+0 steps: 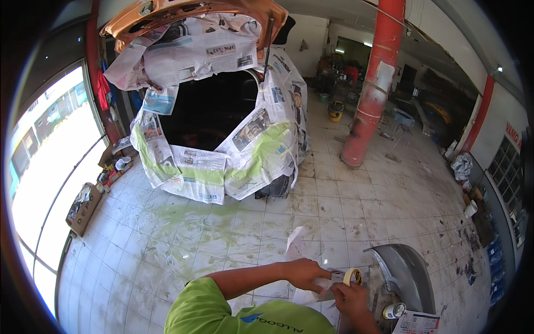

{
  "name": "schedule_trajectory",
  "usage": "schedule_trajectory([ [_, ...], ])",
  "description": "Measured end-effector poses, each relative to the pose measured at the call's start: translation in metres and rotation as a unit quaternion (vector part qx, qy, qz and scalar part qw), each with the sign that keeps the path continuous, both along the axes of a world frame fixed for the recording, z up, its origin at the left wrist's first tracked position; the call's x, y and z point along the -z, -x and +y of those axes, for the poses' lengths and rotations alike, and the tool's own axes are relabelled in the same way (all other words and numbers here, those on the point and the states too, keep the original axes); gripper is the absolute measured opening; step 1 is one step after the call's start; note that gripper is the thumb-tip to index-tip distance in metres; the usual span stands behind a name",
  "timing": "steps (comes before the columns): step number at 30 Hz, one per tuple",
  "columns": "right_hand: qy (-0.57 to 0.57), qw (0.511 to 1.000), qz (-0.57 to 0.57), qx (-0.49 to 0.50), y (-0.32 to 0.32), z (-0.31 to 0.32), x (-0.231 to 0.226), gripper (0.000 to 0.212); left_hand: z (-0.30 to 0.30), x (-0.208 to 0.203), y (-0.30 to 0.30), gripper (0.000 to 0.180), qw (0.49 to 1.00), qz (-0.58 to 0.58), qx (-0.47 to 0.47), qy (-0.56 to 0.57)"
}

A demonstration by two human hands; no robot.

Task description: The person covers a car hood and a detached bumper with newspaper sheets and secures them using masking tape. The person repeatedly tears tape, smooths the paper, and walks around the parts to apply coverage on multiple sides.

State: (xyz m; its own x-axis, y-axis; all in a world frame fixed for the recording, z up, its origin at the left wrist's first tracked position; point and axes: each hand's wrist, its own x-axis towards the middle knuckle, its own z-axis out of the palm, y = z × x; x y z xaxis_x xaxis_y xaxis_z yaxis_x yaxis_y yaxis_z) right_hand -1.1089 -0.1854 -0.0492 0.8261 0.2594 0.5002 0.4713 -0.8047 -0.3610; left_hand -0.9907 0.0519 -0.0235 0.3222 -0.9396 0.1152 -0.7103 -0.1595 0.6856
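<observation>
My right hand (pixel 351 299) is closed around a roll of cream masking tape (pixel 356 274), held upright near the bottom of the head view. My left hand (pixel 305 274) reaches across from the left, its thumb and fingers pinching a sheet of newspaper (pixel 295 241) close to the roll. One part of the sheet sticks up beyond the left hand, and more pale paper shows below it. Whether a strip of tape runs between the hands is too small to make out. Just right of the hands lies a grey curved car panel (pixel 409 273).
A car covered in newspaper (pixel 247 161) stands ahead, its orange lid (pixel 194 11) raised. An open tin (pixel 394 310) and a printed sheet (pixel 417 323) lie by the panel. A red pillar (pixel 370 94) rises beyond. Boxes (pixel 83 209) line the left wall. Green dust marks the tiles.
</observation>
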Motion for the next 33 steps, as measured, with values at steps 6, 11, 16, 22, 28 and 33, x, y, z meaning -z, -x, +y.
schedule_trajectory([
  [6, 0.109, 0.980, 0.159, -0.060, -0.007, -0.011, -0.043, 0.029, 0.017, -0.012, 0.010, 0.027, 0.989, -0.086, -0.059, -0.102],
  [11, 0.059, 0.983, 0.126, -0.122, -0.010, -0.012, -0.009, 0.025, 0.001, 0.001, 0.040, 0.029, 0.990, -0.076, -0.062, -0.103],
  [16, 0.057, 0.979, 0.152, -0.125, 0.004, -0.012, 0.009, 0.022, -0.019, 0.005, 0.069, 0.027, 0.971, -0.137, -0.082, -0.180],
  [22, 0.115, 0.979, 0.097, -0.138, 0.018, -0.020, 0.011, 0.031, -0.028, 0.005, 0.078, 0.023, 0.982, -0.113, -0.072, -0.132],
  [28, 0.074, 0.989, 0.033, -0.125, 0.027, -0.030, 0.009, 0.037, -0.032, 0.021, 0.077, 0.020, 0.991, -0.028, -0.125, -0.035],
  [33, 0.057, 0.991, 0.058, -0.102, 0.034, -0.040, 0.018, 0.040, -0.024, 0.015, 0.080, 0.036, 0.984, 0.098, -0.143, -0.046],
])
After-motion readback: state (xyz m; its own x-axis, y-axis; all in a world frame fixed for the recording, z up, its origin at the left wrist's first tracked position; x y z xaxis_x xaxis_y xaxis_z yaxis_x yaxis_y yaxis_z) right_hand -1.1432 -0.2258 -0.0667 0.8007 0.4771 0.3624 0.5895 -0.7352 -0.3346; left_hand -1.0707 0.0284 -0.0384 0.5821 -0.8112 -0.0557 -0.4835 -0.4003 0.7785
